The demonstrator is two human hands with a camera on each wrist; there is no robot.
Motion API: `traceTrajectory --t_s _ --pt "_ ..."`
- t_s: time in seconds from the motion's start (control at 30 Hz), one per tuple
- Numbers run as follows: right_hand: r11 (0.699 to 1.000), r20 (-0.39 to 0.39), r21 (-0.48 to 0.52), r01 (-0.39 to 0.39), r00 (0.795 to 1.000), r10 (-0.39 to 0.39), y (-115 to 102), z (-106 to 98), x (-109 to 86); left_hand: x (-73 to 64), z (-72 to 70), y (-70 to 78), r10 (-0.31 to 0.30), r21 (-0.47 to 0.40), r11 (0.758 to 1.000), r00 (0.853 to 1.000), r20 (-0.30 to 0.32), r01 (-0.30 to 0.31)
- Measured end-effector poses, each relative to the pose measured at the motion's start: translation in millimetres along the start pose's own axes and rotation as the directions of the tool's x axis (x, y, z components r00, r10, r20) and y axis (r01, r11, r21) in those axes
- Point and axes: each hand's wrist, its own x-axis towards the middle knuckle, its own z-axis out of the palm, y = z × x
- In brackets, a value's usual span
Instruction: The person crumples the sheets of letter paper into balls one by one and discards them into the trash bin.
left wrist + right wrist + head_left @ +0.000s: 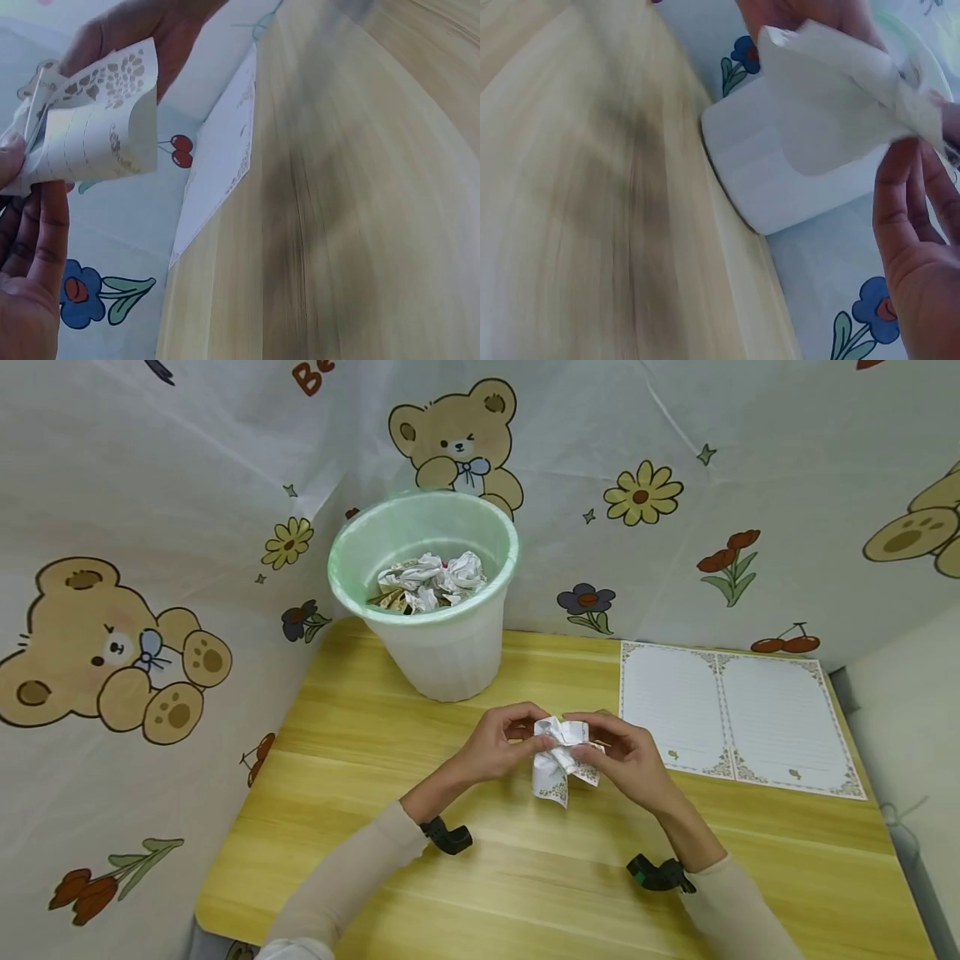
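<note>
A partly crumpled sheet of white paper [553,770] with a brown floral border is held between both hands above the table. My left hand [497,745] pinches its left side between thumb and fingers. On the other side my right hand [628,760] grips the paper the same way. Faint ruled lines and border print show on the paper [97,139] in the left wrist view, while its plain back [825,105] faces the right wrist view. Some of the fingertips are hidden behind the paper.
Crumpled papers [431,578] lie inside a white bin [450,652] with a green rim at the table's back left. Two flat bordered sheets [671,702] lie side by side at the back right of the wooden table [360,727]. Printed cloth [555,435] hangs behind.
</note>
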Motion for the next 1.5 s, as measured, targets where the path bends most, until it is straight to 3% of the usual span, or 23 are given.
traceTrajectory --t_s 0.1,0.2,0.27,0.33,0.4,0.5,0.53,0.57,0.6,0.67,0.73,0.8,0.9,1.0,1.07,1.13,1.23,1.37,1.5 --pt "0.997 0.041 0.07 0.041 0.998 -0.044 1 -2 0.1 -1.6 -0.9 0.3 -0.007 -0.026 1.0 0.999 0.034 0.008" --pt "0.992 0.017 0.069 0.106 0.994 -0.108 0 1 1.3 -3.4 -0.1 0.5 -0.007 -0.043 0.999 0.999 0.041 0.009" --pt "0.988 -0.01 0.012 0.156 0.988 -0.156 -1 4 2.6 -3.8 1.4 -0.1 0.001 -0.037 0.999 1.0 0.024 0.0" --pt "0.969 -0.029 -0.127 0.214 0.975 -0.219 -4 8 4.2 -3.0 3.0 -1.8 0.013 -0.009 1.0 1.0 -0.012 -0.013" --pt "0.908 -0.017 -0.324 0.268 0.957 -0.288 -7 12 5.6 -1.1 4.4 -4.3 0.016 0.028 1.0 0.999 -0.05 -0.015" --pt "0.777 0.028 -0.553 0.301 0.939 -0.344 -14 13 6.4 2.6 4.4 -6.4 0.015 0.069 0.998 0.996 -0.089 -0.009" --pt "0.77 0.04 -0.565 0.296 0.942 -0.333 -16 13 5.8 3.1 3.5 -6.5 0.016 0.066 0.998 0.995 -0.097 -0.01" --pt "0.795 0.046 -0.538 0.28 0.952 -0.304 -18 12 5.0 3.3 2.3 -5.8 0.02 0.059 0.998 0.995 -0.101 -0.014" --pt "0.84 0.051 -0.482 0.251 0.964 -0.259 -21 9 4.3 3.2 0.7 -4.8 0.029 0.048 0.999 0.994 -0.101 -0.024" --pt "0.938 0.064 -0.306 0.161 0.987 -0.149 -25 3 3.4 2.9 -2.5 -1.8 0.049 0.019 0.999 0.995 -0.088 -0.048" --pt "0.993 0.079 -0.116 0.034 0.997 -0.025 -27 -5 3.2 3.0 -5.1 1.6 0.069 -0.014 0.997 0.996 -0.06 -0.07" --pt "0.995 0.121 0.013 -0.095 0.988 0.092 -26 -11 3.2 2.8 -6.4 4.9 0.084 -0.029 0.996 0.996 -0.025 -0.085" --pt "0.965 0.199 0.081 -0.25 0.953 0.23 -18 -15 2.5 1.4 -6.9 9.6 0.106 -0.01 0.994 0.994 0.013 -0.106" --pt "0.944 0.287 0.087 -0.318 0.916 0.282 -8 -14 -0.8 -2.3 -5.6 12.8 0.146 0.044 0.988 0.988 0.056 -0.149" --pt "0.948 0.317 0.077 -0.31 0.909 0.271 -3 -11 -2.5 -4.5 -3.8 13.6 0.181 0.091 0.978 0.981 0.076 -0.187" --pt "0.956 0.313 0.078 -0.284 0.917 0.248 -2 -6 -3.3 -5.9 -1.6 12.8 0.215 0.129 0.966 0.974 0.072 -0.223" --pt "0.972 0.264 0.06 -0.226 0.943 0.203 -2 3 -3.1 -7.2 1.6 10.1 0.247 0.166 0.955 0.969 0.015 -0.246" --pt "0.991 0.176 -0.014 -0.135 0.975 0.135 -5 13 -3.7 -8.3 5.3 8.6 0.256 0.174 0.954 0.966 -0.047 -0.244" --pt "0.991 0.12 -0.108 -0.08 0.988 0.093 -10 18 -3.7 -9.2 5.0 11.7 0.245 0.179 0.956 0.968 -0.052 -0.232"
